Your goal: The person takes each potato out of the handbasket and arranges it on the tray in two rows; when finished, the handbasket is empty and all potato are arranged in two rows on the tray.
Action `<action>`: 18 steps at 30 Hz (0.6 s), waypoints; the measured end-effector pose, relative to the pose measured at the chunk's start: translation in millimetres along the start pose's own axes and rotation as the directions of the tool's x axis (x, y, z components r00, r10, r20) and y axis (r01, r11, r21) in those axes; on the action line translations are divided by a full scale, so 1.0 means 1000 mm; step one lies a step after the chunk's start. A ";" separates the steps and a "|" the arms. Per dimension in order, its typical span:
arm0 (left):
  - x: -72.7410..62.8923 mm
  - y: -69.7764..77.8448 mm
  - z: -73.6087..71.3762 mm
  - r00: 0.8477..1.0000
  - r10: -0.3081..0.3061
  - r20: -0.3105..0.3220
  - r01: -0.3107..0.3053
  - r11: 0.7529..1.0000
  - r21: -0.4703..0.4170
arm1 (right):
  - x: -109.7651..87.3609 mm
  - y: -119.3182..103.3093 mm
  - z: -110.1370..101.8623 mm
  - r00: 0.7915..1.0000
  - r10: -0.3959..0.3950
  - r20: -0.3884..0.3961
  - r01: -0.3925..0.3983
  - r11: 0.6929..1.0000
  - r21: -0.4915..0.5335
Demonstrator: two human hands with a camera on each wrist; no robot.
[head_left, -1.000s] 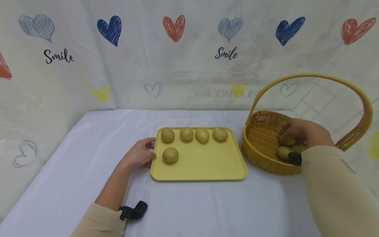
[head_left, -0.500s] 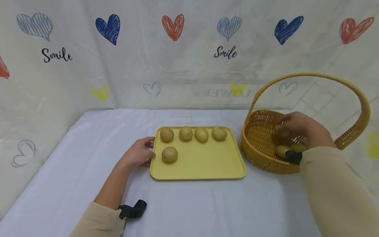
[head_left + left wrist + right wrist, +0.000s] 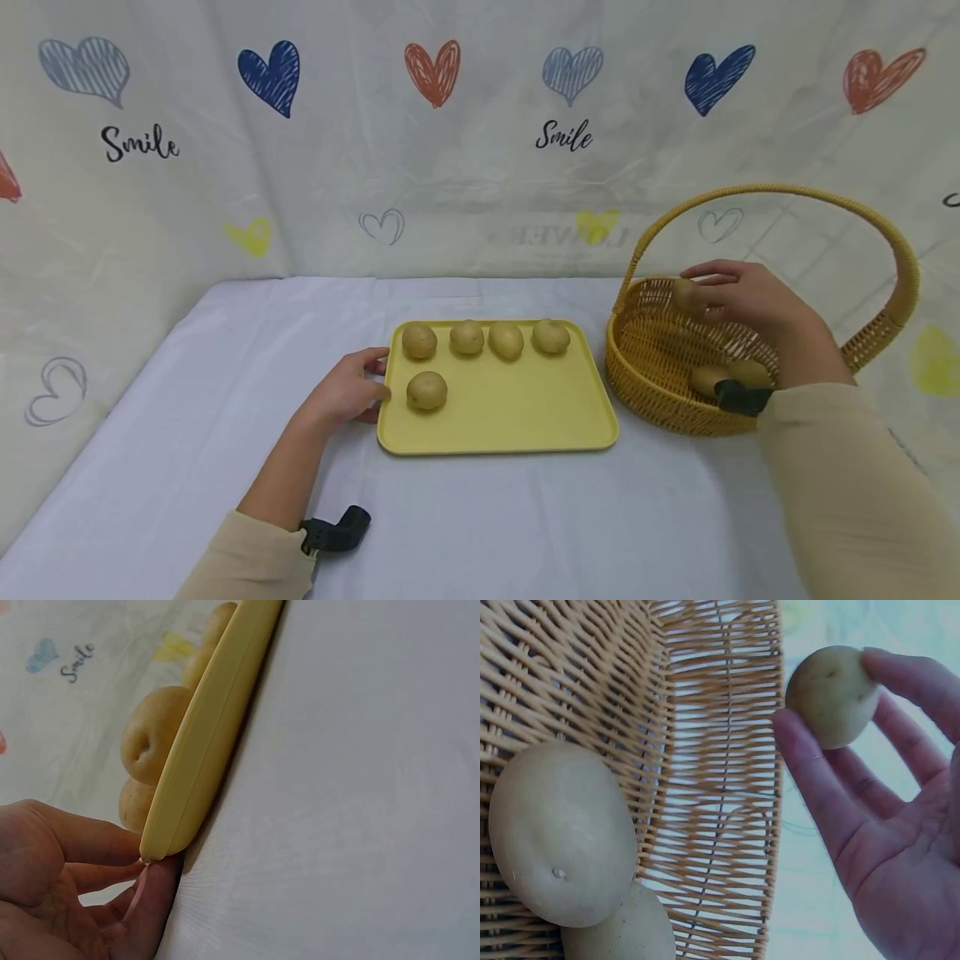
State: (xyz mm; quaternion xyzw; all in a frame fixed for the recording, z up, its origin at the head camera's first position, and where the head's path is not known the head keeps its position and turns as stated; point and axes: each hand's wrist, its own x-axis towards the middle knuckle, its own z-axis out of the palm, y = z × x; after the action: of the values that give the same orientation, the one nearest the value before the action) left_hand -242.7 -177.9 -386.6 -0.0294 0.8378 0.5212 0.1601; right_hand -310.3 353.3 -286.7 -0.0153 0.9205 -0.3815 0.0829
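Note:
My right hand [image 3: 757, 304] pinches a small potato [image 3: 832, 697] between thumb and fingertips. In the right wrist view the potato is level with the rim of the wicker basket [image 3: 652, 396]. Two more potatoes lie in the basket, one larger potato [image 3: 562, 832] partly covering the other potato [image 3: 622, 930]. My left hand [image 3: 348, 389] grips the left edge of a yellow tray [image 3: 525, 400], with thumb and fingers at its rim in the left wrist view. Several potatoes stand in a row along the tray's far side; a single potato [image 3: 427, 390] sits in front of the leftmost one.
The basket's tall arched handle [image 3: 772, 190] rises over my right hand and forearm. A white cloth [image 3: 487, 525] covers the table. Behind it hangs a pale curtain [image 3: 480, 167] printed with hearts and words. Each wrist wears a black camera [image 3: 337, 531].
My right hand has lifted the small potato up from inside the basket, toward its far rim. My left hand stays at the tray's edge. The head view has shifted slightly.

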 end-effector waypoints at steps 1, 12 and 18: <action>0.000 0.000 0.000 1.000 -0.002 0.000 0.002 1.000 -0.001 | -0.001 -0.001 0.000 1.000 -0.004 -0.005 0.004 1.000 0.022; 0.000 0.000 0.000 1.000 -0.006 0.001 0.006 1.000 0.005 | -0.001 -0.014 0.006 0.998 -0.065 -0.020 0.067 0.990 0.124; 0.000 0.001 -0.001 1.000 -0.007 0.004 0.007 1.000 0.001 | -0.006 -0.028 0.006 0.995 -0.080 -0.065 0.083 0.996 0.039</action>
State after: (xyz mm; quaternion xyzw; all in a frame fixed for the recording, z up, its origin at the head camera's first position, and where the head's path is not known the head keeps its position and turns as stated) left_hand -243.2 -178.3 -385.2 -0.0310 0.8377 0.5202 0.1635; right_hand -304.5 329.2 -270.3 -0.0390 0.9133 -0.4037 0.0384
